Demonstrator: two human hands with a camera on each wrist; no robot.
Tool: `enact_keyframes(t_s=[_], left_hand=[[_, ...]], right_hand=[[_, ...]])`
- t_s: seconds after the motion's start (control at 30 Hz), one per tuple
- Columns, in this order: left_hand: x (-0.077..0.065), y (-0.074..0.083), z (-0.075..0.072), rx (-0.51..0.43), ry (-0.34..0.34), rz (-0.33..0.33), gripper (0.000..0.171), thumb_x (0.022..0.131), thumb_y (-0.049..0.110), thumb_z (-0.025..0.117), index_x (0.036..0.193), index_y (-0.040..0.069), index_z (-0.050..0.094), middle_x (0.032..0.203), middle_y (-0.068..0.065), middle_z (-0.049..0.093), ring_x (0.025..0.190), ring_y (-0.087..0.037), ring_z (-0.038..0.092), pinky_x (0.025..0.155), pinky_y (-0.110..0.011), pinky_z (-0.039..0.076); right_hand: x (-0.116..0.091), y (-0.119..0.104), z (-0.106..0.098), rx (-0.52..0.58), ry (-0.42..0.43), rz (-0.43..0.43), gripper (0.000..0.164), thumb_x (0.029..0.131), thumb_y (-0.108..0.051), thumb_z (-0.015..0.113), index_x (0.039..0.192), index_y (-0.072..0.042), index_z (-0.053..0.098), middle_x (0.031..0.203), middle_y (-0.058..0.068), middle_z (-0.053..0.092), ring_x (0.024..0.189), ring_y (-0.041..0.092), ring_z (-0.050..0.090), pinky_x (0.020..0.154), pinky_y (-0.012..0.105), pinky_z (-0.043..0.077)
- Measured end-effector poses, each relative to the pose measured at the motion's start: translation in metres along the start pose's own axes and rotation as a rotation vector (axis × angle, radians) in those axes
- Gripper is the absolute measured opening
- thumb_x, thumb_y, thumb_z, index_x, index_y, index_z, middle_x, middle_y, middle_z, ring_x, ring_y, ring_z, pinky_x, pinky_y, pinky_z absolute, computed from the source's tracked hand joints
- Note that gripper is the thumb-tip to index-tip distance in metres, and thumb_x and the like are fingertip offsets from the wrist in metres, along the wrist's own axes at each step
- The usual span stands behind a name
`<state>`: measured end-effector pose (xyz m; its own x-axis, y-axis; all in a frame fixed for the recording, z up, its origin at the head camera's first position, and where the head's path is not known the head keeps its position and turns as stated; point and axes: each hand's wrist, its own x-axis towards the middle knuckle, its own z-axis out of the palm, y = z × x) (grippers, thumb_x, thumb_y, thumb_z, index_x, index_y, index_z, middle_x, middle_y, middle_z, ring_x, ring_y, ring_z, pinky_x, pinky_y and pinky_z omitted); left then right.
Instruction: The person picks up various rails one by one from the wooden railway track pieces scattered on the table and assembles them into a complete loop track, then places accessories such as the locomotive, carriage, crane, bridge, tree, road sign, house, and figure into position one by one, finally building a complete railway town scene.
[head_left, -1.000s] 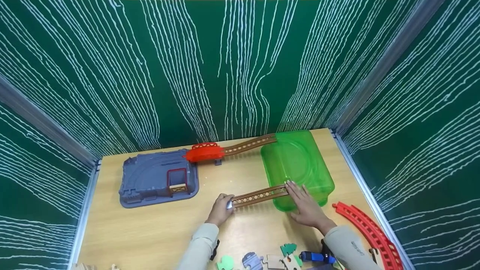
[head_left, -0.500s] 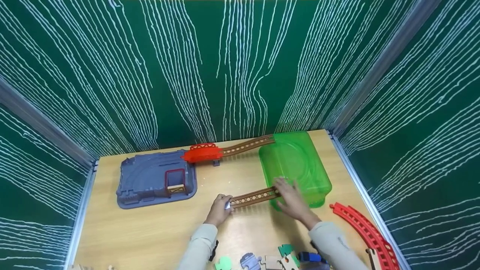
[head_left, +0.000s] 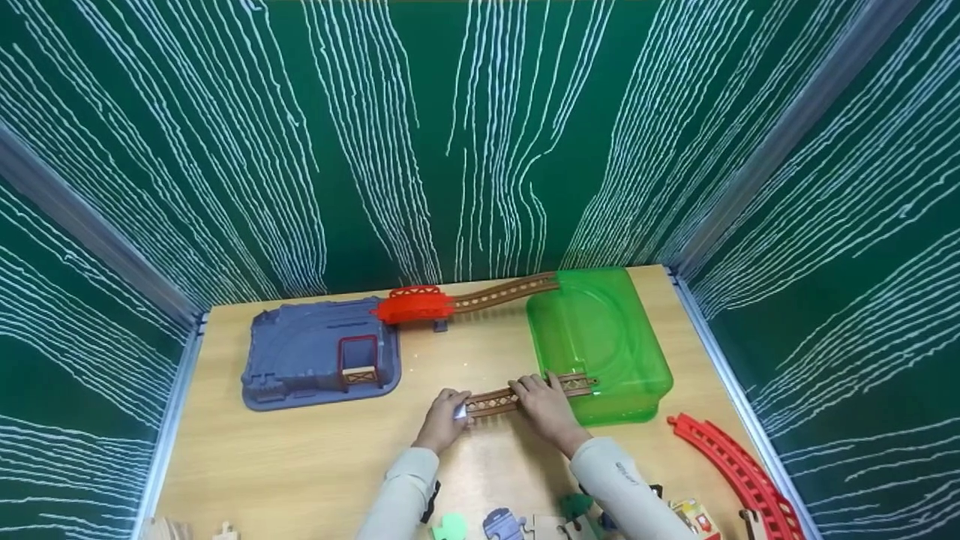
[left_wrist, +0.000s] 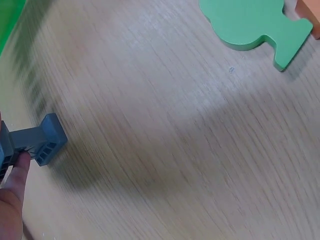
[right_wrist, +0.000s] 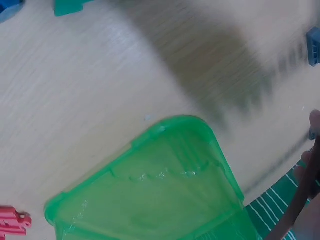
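Gripped mid-span by right hand (head_left: 546,409): brown plastic lattice track (head_left: 492,403); grey plastic support (left_wrist: 34,136) at left end pinched by left hand (head_left: 441,421). Right grip shifted inward; far end uncovered atop translucent green plastic box (head_left: 611,330), span apparently steadied.

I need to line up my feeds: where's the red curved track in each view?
Head: the red curved track is at lower right, running off the bottom edge.
Left wrist: not in it.
Right wrist: only an end of the red curved track shows, at lower left.
Shared landmark: green base, right of centre in head, upper-left corner in left wrist, bottom middle in right wrist.
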<state>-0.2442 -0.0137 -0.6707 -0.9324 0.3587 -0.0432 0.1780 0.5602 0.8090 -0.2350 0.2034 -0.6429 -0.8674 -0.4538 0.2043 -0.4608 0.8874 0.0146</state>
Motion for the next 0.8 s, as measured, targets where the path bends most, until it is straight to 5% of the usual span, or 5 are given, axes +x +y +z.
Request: enact_keyframes(t_s=[0.37, 0.8], left_hand=[[-0.0019, -0.0057, 0.0003, 0.006, 0.042, -0.006, 0.068, 0.07, -0.001, 0.068, 0.129, -0.005, 0.035, 0.114, -0.021, 0.049, 0.102, -0.029, 0.05, 0.092, -0.039, 0.039], [0.0014, -0.009, 0.0032, -0.002, 0.064, 0.0, 0.06, 0.065, 0.002, 0.073, 0.117, -0.01, 0.045, 0.108, -0.016, 0.051, 0.099, -0.029, 0.051, 0.089, -0.038, 0.041]], right_hand=[[0.0004, 0.0008, -0.0015, 0.062, 0.029, 0.001, 0.034, 0.073, -0.016, 0.067, 0.106, -0.01, 0.059, 0.096, 0.002, 0.059, 0.09, 0.02, 0.052, 0.088, 0.051, 0.035], [0.0013, 0.0006, -0.0063, 0.152, 0.113, -0.007, 0.031, 0.072, -0.015, 0.068, 0.102, -0.01, 0.061, 0.093, 0.0, 0.06, 0.088, 0.019, 0.054, 0.084, 0.05, 0.037]])
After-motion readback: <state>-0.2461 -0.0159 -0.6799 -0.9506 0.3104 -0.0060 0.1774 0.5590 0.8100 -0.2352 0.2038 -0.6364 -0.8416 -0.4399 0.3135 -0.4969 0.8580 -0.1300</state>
